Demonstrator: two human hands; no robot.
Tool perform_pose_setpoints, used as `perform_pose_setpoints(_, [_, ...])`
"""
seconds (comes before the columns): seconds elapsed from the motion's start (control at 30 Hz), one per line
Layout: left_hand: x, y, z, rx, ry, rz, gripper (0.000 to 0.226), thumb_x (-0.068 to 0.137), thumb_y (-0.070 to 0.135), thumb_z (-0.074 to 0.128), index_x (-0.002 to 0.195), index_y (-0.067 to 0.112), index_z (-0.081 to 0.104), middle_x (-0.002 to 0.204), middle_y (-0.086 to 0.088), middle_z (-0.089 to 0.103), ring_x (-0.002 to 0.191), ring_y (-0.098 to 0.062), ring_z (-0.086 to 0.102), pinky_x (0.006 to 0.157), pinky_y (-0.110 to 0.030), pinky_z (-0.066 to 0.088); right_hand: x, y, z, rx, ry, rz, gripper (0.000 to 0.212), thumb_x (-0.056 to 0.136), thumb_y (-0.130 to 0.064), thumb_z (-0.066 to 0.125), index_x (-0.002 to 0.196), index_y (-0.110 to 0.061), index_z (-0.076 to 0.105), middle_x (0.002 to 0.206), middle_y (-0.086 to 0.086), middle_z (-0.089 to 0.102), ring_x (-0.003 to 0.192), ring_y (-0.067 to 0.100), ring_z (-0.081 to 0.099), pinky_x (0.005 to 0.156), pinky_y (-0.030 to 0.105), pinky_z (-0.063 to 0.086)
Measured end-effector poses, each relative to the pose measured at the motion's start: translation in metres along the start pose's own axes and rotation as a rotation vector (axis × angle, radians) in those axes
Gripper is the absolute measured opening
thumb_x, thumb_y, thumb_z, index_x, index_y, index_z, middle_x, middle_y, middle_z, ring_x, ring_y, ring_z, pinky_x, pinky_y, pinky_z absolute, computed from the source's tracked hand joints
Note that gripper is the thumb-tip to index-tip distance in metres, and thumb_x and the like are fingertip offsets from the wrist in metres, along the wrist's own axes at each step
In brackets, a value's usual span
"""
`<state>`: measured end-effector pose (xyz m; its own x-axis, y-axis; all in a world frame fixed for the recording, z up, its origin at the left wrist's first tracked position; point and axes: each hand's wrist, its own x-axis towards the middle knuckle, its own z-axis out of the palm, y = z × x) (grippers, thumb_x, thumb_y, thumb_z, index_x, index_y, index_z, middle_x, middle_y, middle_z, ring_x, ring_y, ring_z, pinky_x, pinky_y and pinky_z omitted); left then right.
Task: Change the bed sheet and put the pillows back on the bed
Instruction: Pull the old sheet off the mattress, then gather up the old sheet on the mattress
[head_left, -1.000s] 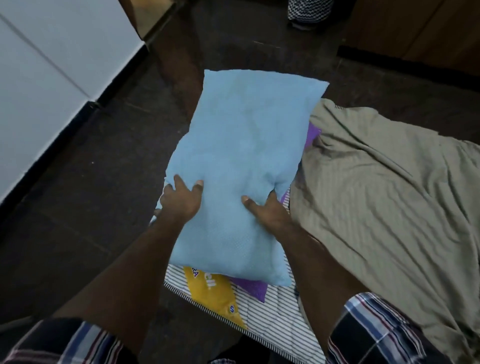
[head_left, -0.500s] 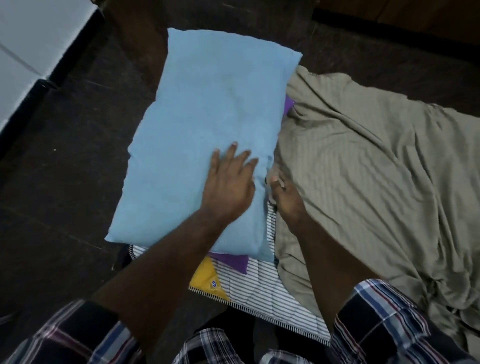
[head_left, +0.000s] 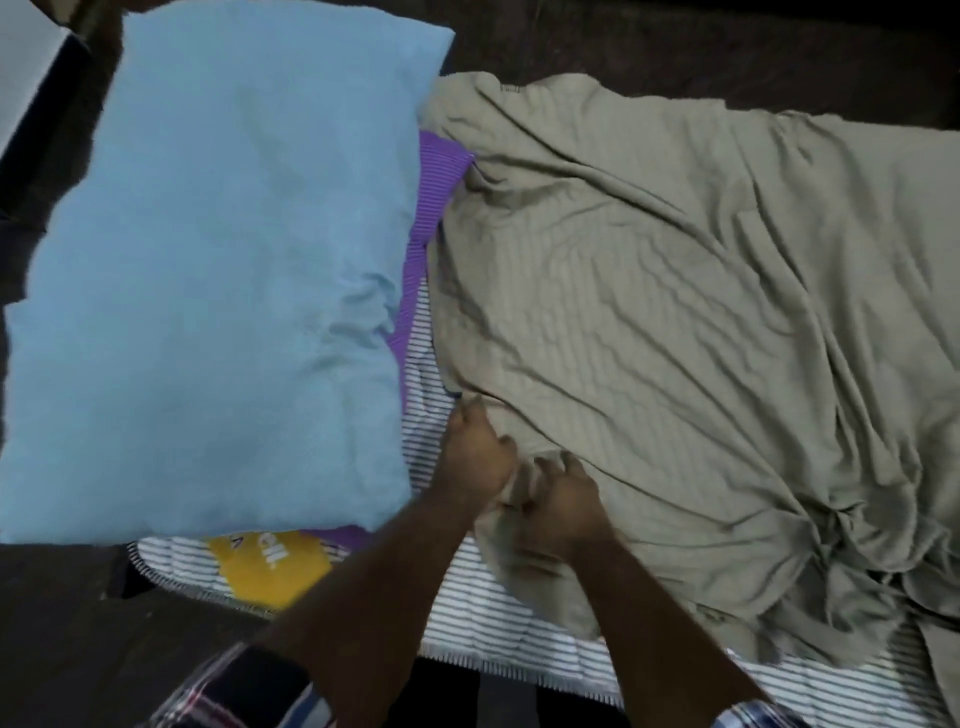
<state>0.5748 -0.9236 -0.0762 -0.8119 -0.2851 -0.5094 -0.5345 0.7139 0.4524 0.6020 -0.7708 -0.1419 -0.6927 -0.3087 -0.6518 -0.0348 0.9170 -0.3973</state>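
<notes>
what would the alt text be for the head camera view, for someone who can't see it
Seen from above, a person's left hand and right hand both grip the edge of a crumpled olive-grey sheet lying on a striped mattress. A light blue pillow rests at the mattress's left end, untouched, with dark floor around.

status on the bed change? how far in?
Early. Done: pillow lies at the mattress end. In hand: left hand and right hand both grip the bunched edge of the sheet. Left: sheet is crumpled, striped mattress exposed, so spreading and tucking remain.
</notes>
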Motion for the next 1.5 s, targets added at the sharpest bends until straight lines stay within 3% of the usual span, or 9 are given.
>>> perform_pose_setpoints(0.17, [0.086,0.023,0.032,-0.043,0.104,-0.203,0.094,0.089,0.033,0.069,0.157,0.003,0.013,0.162,-0.027,0.015,0.150,-0.037,0.021,0.120,-0.036,0.021,0.044,0.069,-0.086,0.006,0.280,0.086,0.076,0.089,-0.035,0.063,0.155,-0.018,0.029,0.161,0.013,0.028,0.147,0.031,0.028,0.119,0.040,0.028])
perform_pose_setpoints(0.3, [0.131,0.046,0.046,-0.224,0.211,-0.299,0.072,0.091,0.010,0.061,0.154,0.004,0.027,0.142,-0.026,0.050,0.130,-0.039,0.050,0.105,-0.038,0.042,0.083,0.125,-0.138,-0.220,0.459,0.158,0.073,0.091,-0.039,0.057,0.155,-0.021,0.028,0.160,0.010,0.029,0.146,0.032,0.028,0.114,0.051,0.030])
perform_pose_setpoints(0.53, [0.059,0.160,0.168,0.075,-0.580,0.423,0.050,0.088,0.019,0.050,0.138,0.023,0.059,0.140,-0.002,0.059,0.129,-0.021,0.055,0.109,-0.032,0.043,0.104,0.233,-0.200,-0.173,0.638,0.459,0.064,0.093,-0.025,0.051,0.152,-0.022,0.025,0.160,0.019,0.021,0.143,0.047,0.023,0.107,0.068,0.026])
perform_pose_setpoints(0.63, [0.064,0.154,0.175,-0.097,-0.439,0.434,0.042,0.086,0.018,0.052,0.126,0.024,0.066,0.131,0.007,0.065,0.120,-0.007,0.059,0.105,-0.025,0.047,0.087,0.290,-0.220,-0.060,0.441,0.468,0.065,0.090,-0.020,0.054,0.148,-0.018,0.027,0.143,0.027,0.037,0.125,0.049,0.045,0.103,0.058,0.041])
perform_pose_setpoints(0.83, [0.070,0.123,0.129,-0.091,0.067,0.234,0.044,0.088,0.020,0.052,0.129,0.006,0.061,0.119,-0.020,0.065,0.115,-0.035,0.059,0.099,-0.031,0.041,0.041,0.239,-0.163,0.043,0.314,0.239,0.023,0.095,-0.016,0.047,0.116,-0.010,0.054,0.115,0.019,0.062,0.110,0.038,0.061,0.089,0.044,0.049])
perform_pose_setpoints(1.0, [0.011,0.113,0.112,0.339,0.110,0.330,0.055,0.079,0.031,0.046,0.132,0.022,0.058,0.120,-0.009,0.058,0.108,-0.036,0.057,0.084,-0.050,0.049,-0.002,0.219,-0.108,0.045,0.174,0.186,0.018,0.094,-0.019,0.050,0.106,-0.010,0.061,0.107,0.020,0.066,0.100,0.039,0.064,0.086,0.044,0.051])
perform_pose_setpoints(1.2, [-0.053,0.098,0.136,0.574,0.017,0.721,0.026,0.079,0.028,0.054,0.102,0.022,0.063,0.096,-0.005,0.058,0.087,-0.032,0.057,0.071,-0.043,0.043,-0.081,0.265,-0.041,-0.216,0.240,0.122,0.039,0.089,-0.010,0.036,0.057,-0.008,0.058,0.050,0.014,0.053,0.041,0.029,0.056,0.042,0.032,0.049])
perform_pose_setpoints(1.33, [-0.087,0.082,0.151,0.472,-0.353,0.753,0.024,0.085,0.028,0.056,0.104,0.014,0.058,0.098,-0.012,0.063,0.082,-0.038,0.064,0.065,-0.041,0.051,-0.104,0.218,-0.036,-0.108,0.038,0.155,0.021,0.089,-0.010,0.047,0.074,-0.010,0.062,0.080,0.020,0.063,0.081,0.034,0.069,0.068,0.038,0.052])
perform_pose_setpoints(1.5, [-0.100,0.036,0.144,0.733,-0.506,0.704,0.056,0.079,0.052,0.067,0.122,0.020,0.053,0.122,-0.006,0.055,0.108,-0.032,0.059,0.085,-0.042,0.046,-0.093,0.189,-0.058,0.199,0.558,0.339,0.048,0.085,-0.020,0.051,0.127,0.004,0.057,0.128,0.030,0.054,0.118,0.047,0.052,0.098,0.048,0.042])
